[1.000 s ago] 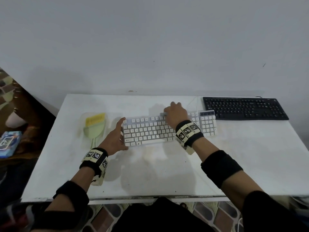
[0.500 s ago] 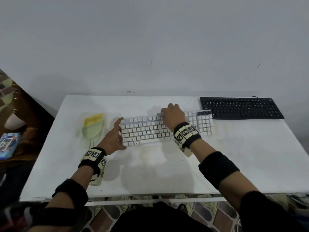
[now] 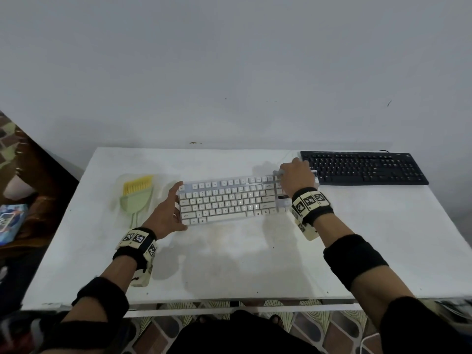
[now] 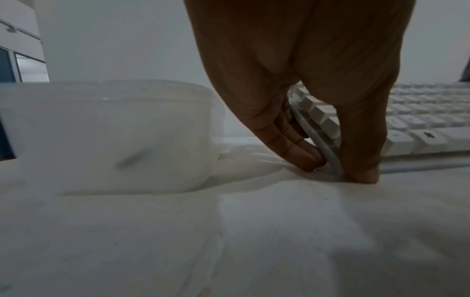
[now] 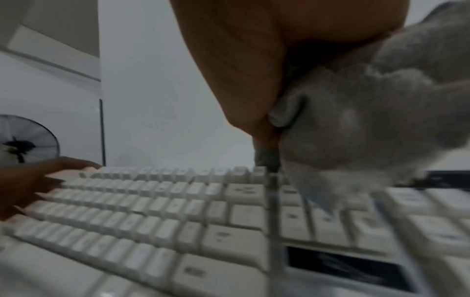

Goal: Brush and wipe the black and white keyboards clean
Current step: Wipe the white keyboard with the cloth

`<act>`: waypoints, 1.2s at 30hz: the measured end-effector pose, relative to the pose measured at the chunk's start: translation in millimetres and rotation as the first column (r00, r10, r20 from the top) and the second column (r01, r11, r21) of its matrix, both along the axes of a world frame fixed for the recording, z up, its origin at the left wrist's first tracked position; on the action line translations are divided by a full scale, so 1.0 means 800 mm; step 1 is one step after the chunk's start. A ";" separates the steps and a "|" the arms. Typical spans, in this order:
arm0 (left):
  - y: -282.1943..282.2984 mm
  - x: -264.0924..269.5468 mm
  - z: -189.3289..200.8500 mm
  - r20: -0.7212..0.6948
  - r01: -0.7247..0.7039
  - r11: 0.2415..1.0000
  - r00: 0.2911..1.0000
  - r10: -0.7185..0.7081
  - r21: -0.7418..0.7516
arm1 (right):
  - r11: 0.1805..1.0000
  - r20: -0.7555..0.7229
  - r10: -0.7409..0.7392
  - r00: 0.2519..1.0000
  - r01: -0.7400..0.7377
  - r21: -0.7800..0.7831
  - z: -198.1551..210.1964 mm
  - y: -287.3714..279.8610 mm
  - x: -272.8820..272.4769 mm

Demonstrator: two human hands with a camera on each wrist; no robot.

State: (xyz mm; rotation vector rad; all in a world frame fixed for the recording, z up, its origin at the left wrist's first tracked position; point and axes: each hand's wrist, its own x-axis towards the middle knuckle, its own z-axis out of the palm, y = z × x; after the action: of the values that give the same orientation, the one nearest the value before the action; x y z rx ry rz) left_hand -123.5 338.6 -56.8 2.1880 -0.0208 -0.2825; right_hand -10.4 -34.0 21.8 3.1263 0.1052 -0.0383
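The white keyboard (image 3: 224,200) lies across the middle of the table. My left hand (image 3: 168,213) pinches its left end; the left wrist view shows the fingers (image 4: 300,148) outside the edge and the thumb at the front corner. My right hand (image 3: 296,177) is over the keyboard's right end and grips a bunched grey cloth (image 5: 356,124), which touches the keys (image 5: 152,211) near the top row. A corner of the cloth (image 3: 277,172) pokes out left of the hand. The black keyboard (image 3: 362,167) lies at the back right, untouched.
A green brush with yellow bristles (image 3: 136,195) lies in a clear plastic container (image 4: 101,130) just left of my left hand. The white table (image 3: 229,264) ends close in front of me. A wall stands right behind it, and a fan (image 5: 23,138) is off to the left.
My right hand has slid the cloth rightward from the keyboard's middle to its right end. The left hand keeps its hold on the left end.
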 end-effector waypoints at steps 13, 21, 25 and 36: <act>-0.003 -0.004 0.003 0.024 0.002 1.000 1.000 -0.002 -0.010 | 0.995 0.035 0.022 0.999 -0.025 0.097 0.004 -0.002 -0.023; -0.002 -0.003 0.002 0.022 0.005 1.000 1.000 -0.005 -0.010 | 0.945 0.116 0.178 0.977 -0.203 0.257 -0.005 0.005 -0.025; -0.004 -0.003 0.004 0.031 0.010 1.000 0.999 -0.009 -0.014 | 0.970 0.088 0.138 0.987 -0.152 0.191 -0.002 -0.004 -0.028; 0.000 0.001 0.005 -0.042 0.004 1.000 0.999 -0.006 -0.027 | 0.861 0.213 0.341 0.916 -0.395 0.321 -0.002 0.115 -0.068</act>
State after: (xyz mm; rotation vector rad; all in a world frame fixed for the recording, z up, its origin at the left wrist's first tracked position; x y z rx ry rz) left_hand -122.7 338.5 -52.4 2.1552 -0.0066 -0.3294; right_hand -65.1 57.7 19.9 3.3827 0.7970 0.2486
